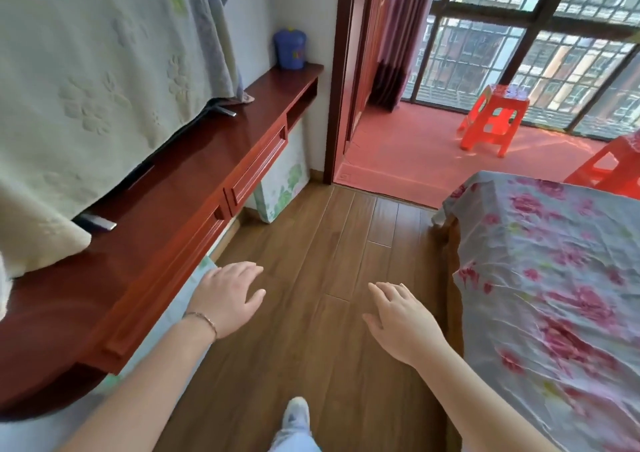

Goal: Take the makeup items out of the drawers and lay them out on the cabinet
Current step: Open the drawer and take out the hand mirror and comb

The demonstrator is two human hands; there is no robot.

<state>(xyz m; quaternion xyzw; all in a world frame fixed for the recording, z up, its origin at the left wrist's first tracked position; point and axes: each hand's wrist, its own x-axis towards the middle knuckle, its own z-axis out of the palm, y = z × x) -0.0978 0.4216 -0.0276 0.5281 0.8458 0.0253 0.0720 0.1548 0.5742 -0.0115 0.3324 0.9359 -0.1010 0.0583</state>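
While both drawers (258, 167) were kept closed along the cabinet (194, 171) front edge, left hand (227, 297) and right hand (403, 320) were held loose, empty; stiff handles probably should've been grabbed first.

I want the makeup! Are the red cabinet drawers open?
Shut. Both red wooden drawer fronts sit flush under the cabinet top; nothing is pulled out.
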